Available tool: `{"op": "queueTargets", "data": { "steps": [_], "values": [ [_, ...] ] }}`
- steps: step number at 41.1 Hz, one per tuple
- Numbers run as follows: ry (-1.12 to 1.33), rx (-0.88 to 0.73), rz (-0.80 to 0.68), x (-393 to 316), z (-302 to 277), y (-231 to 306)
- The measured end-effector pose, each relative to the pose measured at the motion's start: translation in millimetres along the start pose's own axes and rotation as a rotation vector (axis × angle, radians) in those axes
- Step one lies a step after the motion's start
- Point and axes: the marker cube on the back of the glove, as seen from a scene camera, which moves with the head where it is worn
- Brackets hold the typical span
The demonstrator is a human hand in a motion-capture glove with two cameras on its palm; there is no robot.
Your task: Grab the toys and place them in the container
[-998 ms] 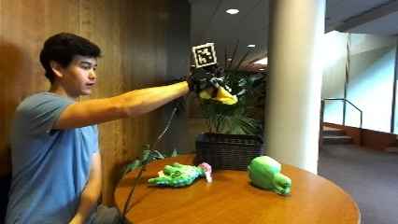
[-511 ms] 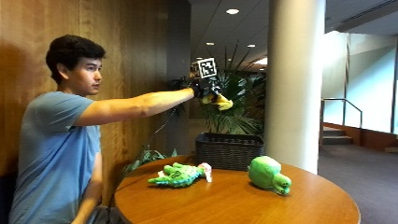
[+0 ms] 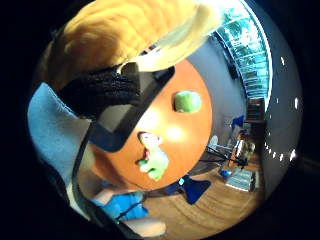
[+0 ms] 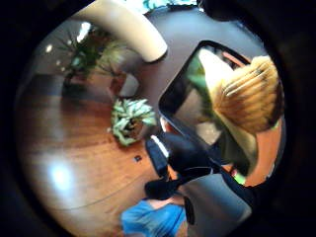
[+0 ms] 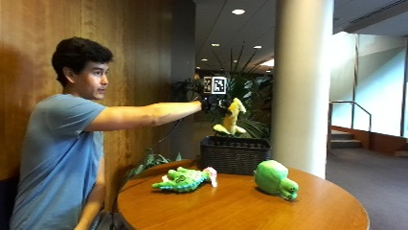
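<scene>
In the outside view my gloved right hand (image 5: 209,102) is stretched out at shoulder height and pinches a yellow plush toy (image 5: 229,117). The toy dangles straight above the dark woven basket (image 5: 234,154) at the table's far edge. A green spiky plush (image 5: 184,178) with a pink end lies on the round wooden table (image 5: 242,208). To its right sits a green turtle plush (image 5: 275,178). In the little finger side palm view the yellow toy (image 3: 135,30) is close to the palm, with both green plushes (image 3: 187,101) (image 3: 153,159) far below on the table.
A wide white column (image 5: 303,81) stands just behind the basket, with a leafy plant (image 5: 252,96) beside it. A wood-panelled wall runs along the person's side. The thumb side palm view shows a potted plant (image 4: 131,118) on the floor below.
The gloved hand has come down a little with the yellow toy, which now hangs lower over the basket. The two green plushes have not moved.
</scene>
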Motion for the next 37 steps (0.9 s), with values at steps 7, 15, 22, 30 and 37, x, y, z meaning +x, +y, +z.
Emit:
{"op": "queueTargets", "data": {
  "steps": [7, 15, 22, 30, 37],
  "values": [
    [-0.027, -0.024, -0.139, 1.6, 5.6, 2.9],
    [0.013, -0.038, -0.153, 13.7, 4.5, 8.9],
    [0.059, -0.044, -0.126, 23.7, 0.6, 13.7],
    [0.133, -0.052, -0.038, 43.7, -11.8, 25.7],
    [0.187, -0.048, -0.015, 39.8, -32.4, 26.7]
  ]
}}
